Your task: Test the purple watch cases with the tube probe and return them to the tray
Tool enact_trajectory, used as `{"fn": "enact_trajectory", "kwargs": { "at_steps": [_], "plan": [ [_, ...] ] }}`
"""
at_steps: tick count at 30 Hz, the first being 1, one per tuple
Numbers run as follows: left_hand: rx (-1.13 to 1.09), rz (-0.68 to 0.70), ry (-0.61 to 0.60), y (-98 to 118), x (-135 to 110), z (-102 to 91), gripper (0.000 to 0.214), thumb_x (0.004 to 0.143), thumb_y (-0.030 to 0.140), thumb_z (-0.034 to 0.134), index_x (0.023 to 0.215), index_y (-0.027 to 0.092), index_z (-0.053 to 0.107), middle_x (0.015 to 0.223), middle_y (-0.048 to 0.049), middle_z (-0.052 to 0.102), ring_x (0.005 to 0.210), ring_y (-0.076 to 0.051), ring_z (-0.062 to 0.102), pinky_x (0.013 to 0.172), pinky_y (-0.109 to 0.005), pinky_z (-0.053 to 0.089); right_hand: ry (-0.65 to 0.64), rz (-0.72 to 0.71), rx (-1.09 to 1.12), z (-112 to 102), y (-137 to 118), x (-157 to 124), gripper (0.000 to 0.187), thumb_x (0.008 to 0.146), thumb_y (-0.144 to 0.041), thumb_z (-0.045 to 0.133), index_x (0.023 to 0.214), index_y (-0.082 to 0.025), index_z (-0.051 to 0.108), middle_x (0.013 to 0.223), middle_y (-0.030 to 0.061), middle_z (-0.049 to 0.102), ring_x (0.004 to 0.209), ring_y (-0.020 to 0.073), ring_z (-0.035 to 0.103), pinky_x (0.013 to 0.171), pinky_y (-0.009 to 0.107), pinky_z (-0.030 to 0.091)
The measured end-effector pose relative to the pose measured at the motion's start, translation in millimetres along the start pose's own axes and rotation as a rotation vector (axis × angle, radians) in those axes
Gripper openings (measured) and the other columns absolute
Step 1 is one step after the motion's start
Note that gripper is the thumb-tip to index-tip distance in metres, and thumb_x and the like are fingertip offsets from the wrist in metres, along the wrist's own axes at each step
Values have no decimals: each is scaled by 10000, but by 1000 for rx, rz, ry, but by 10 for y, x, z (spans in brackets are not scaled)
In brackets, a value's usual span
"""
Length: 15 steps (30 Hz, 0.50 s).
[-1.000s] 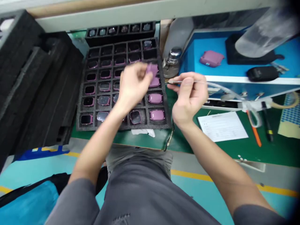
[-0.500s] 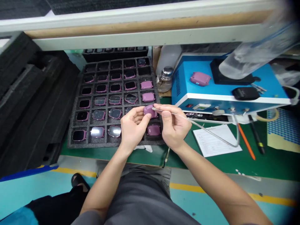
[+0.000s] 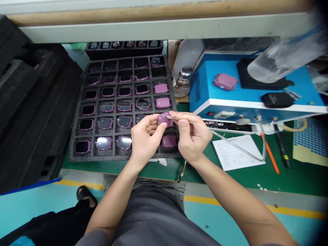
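Between the thumb and fingers of my left hand (image 3: 147, 138) is a purple watch case (image 3: 164, 118), held above the right side of a black foam tray (image 3: 102, 158). My right hand (image 3: 194, 136) pinches the end of a clear thin tube (image 3: 230, 142), its pale tip touching or very close to the case. The tube loops back to the front of a blue box-shaped machine (image 3: 202, 89). In the tray's compartments lie several watches with dark screens (image 3: 124, 91) and a few purple cases (image 3: 163, 103) with their screens hidden.
On the machine rest another purple case (image 3: 225, 82), a black object (image 3: 278, 99) and a clear plastic container (image 3: 266, 68). A glass bottle (image 3: 182, 83) stands beside it. Paper (image 3: 238, 152), an orange stick (image 3: 271, 157) and a black pen (image 3: 282, 147) lie right. Foam trays (image 3: 33, 112) are stacked left.
My view has shifted slightly, so the tray and machine sit a little differently in the picture. The case in my left hand is turned slightly, with the tube tip still at it.
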<state>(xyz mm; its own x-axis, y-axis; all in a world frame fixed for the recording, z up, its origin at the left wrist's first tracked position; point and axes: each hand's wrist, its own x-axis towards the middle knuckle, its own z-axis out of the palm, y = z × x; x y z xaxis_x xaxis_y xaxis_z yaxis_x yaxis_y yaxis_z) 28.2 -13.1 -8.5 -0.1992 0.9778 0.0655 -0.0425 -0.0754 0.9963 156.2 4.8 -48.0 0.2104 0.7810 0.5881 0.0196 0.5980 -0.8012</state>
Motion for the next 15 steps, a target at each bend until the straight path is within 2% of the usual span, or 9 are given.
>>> {"fn": "enact_trajectory", "kwargs": {
  "at_steps": [15],
  "plan": [
    [15,-26,-4,13,-8,-3,237,818,249,831,1031,162,771,979,-70,834,860,-179,805,796,-265,670,-15,25,-44,-13,-5,-1,149,1050,-332,613,1069,-265,744,1051,58,801,1060,252,804,908,468,703]
  ]
}}
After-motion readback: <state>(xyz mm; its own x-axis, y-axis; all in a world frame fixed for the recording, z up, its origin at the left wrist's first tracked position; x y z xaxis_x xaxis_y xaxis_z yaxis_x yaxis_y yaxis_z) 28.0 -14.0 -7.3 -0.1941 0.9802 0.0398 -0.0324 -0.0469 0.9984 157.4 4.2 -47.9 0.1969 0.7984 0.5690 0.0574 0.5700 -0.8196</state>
